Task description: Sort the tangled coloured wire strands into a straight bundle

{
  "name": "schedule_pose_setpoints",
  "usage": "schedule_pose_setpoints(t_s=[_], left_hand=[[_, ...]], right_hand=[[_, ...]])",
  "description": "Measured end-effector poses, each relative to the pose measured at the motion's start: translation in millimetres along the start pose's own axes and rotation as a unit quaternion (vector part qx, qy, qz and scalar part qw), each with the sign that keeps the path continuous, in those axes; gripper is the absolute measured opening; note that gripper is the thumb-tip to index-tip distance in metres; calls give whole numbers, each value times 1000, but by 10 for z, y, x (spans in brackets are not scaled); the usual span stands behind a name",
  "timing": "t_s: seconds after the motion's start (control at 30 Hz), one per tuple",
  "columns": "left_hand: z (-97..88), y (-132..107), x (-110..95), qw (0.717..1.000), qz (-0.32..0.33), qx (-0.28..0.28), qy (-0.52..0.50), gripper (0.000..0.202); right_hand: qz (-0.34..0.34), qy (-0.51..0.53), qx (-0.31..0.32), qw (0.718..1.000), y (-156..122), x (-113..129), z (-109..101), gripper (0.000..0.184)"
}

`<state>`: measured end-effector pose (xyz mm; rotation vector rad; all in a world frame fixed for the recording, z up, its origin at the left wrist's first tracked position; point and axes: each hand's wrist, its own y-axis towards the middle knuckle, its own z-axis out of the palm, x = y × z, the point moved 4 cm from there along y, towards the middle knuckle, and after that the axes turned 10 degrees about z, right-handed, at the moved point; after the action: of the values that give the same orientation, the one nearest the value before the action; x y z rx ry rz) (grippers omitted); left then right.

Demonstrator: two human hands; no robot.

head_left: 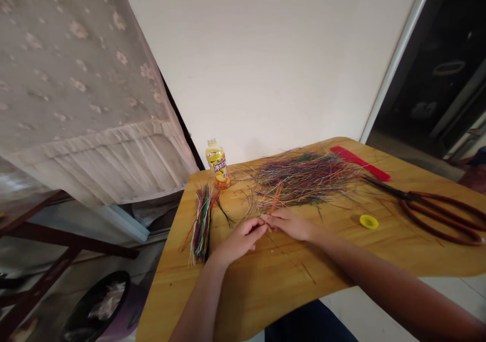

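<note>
My left hand (243,236) and my right hand (287,223) meet over the near middle of the table, fingertips pinched together. Between them are a few thin wires; orange wires (277,196) stick out beyond my right fingers, and thin dark strands (299,266) trail toward me below the hands. How the fingers grip them is partly hidden. Just beyond lies a wide, loose heap of thin coloured wires (307,176). To the left of my left hand is a neater bundle of coloured wires (201,225), with a few black strands (225,213) beside it.
A yellow-labelled bottle (217,163) holding some orange liquid stands at the table's back left. Rightward are a red flat strip (360,163), large scissors (436,211) and a yellow ring (368,222). The wooden table (258,301) meets a white wall. A bin (102,311) stands lower left.
</note>
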<state>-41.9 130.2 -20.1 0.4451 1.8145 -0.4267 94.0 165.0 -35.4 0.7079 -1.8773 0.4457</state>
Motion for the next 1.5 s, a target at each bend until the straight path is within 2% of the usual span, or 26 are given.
schedule_pose_setpoints(t_s=[0.07,0.13,0.3,0.37,0.47,0.53,0.6,0.63,0.7,0.83,0.93,1.0,1.07,1.13,1.2,1.27,1.33,1.4,1.5], left_hand=[[-15,22,-65,988,73,-31,130,17],[-16,27,-133,965,140,-40,217,14],[-32,6,-213,917,217,-49,332,22],[-36,-1,-219,874,232,-74,421,26],[-8,-16,-241,774,266,-120,562,35],[26,-32,-268,715,292,-145,618,39],[57,-47,-301,681,310,-168,641,40],[68,-52,-315,679,311,-179,640,40],[79,-48,-328,706,290,-196,616,39],[102,-24,-296,812,213,-221,496,33],[134,-6,-266,873,191,-242,377,33],[140,19,-226,903,179,-257,296,33],[129,57,-153,928,158,-265,208,34],[111,103,-40,956,105,-252,108,37],[103,135,60,976,39,-213,16,42],[69,131,73,982,11,-189,-14,42],[-23,87,-22,971,54,-224,60,36],[-103,17,-167,931,137,-271,203,25],[-80,-46,-263,862,245,-243,371,21]], right_hand=[[30,58,15,998,39,-64,28,55],[55,109,32,992,54,-77,54,54],[98,238,71,964,39,8,112,54],[98,280,85,951,35,48,139,54],[100,333,96,933,33,82,181,52],[102,365,89,921,36,94,207,52],[95,395,81,910,43,111,238,52],[88,407,73,906,49,118,252,53],[74,417,39,905,63,118,273,54],[56,385,-55,920,78,77,308,55],[30,343,-137,929,57,67,306,56],[8,288,-188,939,25,89,284,54],[-18,203,-211,956,-7,137,260,53],[-41,110,-210,971,-28,183,240,53],[-50,38,-198,978,-29,202,223,53],[-53,15,-182,982,-15,196,204,54],[-51,26,-191,980,3,172,165,52],[-41,43,-221,973,16,141,116,51],[-32,50,-239,969,33,116,84,51]])
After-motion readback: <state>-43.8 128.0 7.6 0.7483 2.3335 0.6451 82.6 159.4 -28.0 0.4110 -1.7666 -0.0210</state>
